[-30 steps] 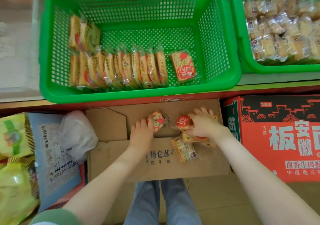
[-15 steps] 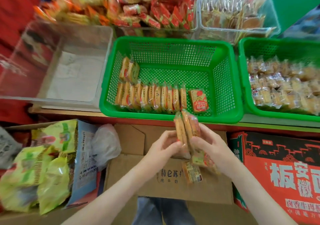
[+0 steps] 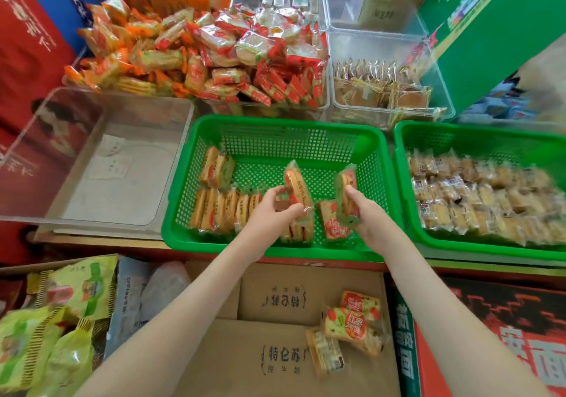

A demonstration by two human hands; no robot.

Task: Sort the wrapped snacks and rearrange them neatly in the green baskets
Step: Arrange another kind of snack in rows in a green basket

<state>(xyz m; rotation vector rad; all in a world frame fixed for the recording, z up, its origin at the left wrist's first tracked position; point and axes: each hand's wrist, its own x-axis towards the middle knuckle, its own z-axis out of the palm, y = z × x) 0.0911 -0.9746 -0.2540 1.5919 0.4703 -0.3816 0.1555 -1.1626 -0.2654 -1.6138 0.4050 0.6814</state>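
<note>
Green basket (image 3: 183,194): both hands now over it, up off the cardboard box (image 3: 275,350). Placing time!
Standing row (image 3: 220,210): on edge, just left of the left hand.
Left hand (image 3: 277,210): pinches a pack (image 3: 295,187), long axis upright, top leaning away.
Right hand (image 3: 367,216): grips a second pack (image 3: 347,194), upright too.
Loose packs (image 3: 352,326): on the box, below the right wrist, waiting.

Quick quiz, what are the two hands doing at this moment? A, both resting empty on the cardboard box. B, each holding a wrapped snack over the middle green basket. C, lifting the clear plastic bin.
B: the left hand holds a wrapped snack and the right hand holds a second snack, both over the middle green basket.
</note>
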